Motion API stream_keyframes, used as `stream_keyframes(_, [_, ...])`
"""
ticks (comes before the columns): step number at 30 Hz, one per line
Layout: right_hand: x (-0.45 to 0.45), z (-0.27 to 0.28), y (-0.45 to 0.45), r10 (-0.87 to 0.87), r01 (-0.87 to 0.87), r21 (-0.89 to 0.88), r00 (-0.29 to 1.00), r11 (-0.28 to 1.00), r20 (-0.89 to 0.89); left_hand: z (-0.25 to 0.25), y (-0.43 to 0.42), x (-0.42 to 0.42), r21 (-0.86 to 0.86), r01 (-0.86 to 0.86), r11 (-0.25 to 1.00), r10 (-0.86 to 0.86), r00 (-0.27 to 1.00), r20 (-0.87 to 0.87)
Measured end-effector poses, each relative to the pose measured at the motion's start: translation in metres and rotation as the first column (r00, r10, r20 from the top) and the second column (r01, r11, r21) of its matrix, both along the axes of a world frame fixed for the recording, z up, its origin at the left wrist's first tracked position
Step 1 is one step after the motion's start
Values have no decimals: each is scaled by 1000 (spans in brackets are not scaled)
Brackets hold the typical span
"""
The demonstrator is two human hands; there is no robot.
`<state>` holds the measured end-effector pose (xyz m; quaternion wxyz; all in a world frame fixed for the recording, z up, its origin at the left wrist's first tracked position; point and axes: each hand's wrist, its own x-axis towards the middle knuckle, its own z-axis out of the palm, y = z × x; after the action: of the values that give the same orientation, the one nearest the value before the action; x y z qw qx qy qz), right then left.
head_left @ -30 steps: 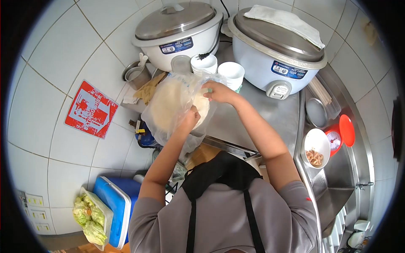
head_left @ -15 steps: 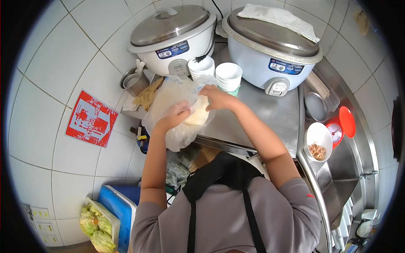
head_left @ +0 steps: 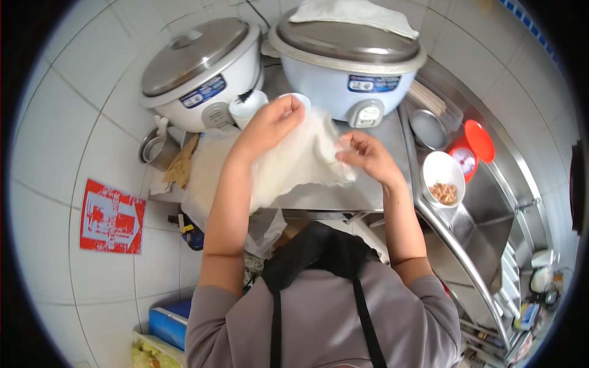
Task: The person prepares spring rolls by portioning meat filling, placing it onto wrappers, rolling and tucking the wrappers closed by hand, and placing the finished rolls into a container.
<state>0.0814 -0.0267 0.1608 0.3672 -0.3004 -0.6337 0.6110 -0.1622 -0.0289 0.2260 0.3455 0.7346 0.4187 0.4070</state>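
Between my hands a large clear plastic bag (head_left: pixel 288 161) with white contents stretches over the steel counter (head_left: pixel 368 195). My left hand (head_left: pixel 270 126) is up at the bag's upper edge, its thumb and fingers pinched on the plastic. Lower and to the right, my right hand (head_left: pixel 363 156) grips the bag's right end between thumb and curled fingers. The bag's left part rests near the counter's left end. White stacked bowls (head_left: pixel 246 107) stand just behind my left hand, partly hidden by it.
Two large rice cookers (head_left: pixel 351 67) stand at the back, one with a folded white cloth (head_left: pixel 356 15) on its lid. At left are a metal pot (head_left: pixel 161 151) and a tan cloth (head_left: pixel 182 162). Right, by the sink, sit a bowl of food (head_left: pixel 443 179) and a red scale (head_left: pixel 464 158).
My left hand has risen and my right hand has moved right and down, drawing the bag out to the right between them. The view has also shifted.
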Motion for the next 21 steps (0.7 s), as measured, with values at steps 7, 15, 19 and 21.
stream_keyframes(7, [92, -104, 37, -543, 545, 151, 688, 824, 481, -55, 40, 73, 299, -185, 936, 192, 981, 7])
stream_keyframes(15, [125, -131, 21, -517, 528, 291, 350, 798, 781, -185, 5, 81, 73, 133, 988, -89, 899, -429])
stream_keyframes(19, [125, -139, 34, -750, 381, 659, 173, 649, 638, -197, -13, 95, 124, 211, 970, -127, 866, -483])
stream_keyframes(21, [116, -140, 44, -832, 375, 742, 236, 555, 503, -192, -17, 99, 159, 188, 969, -79, 850, -521])
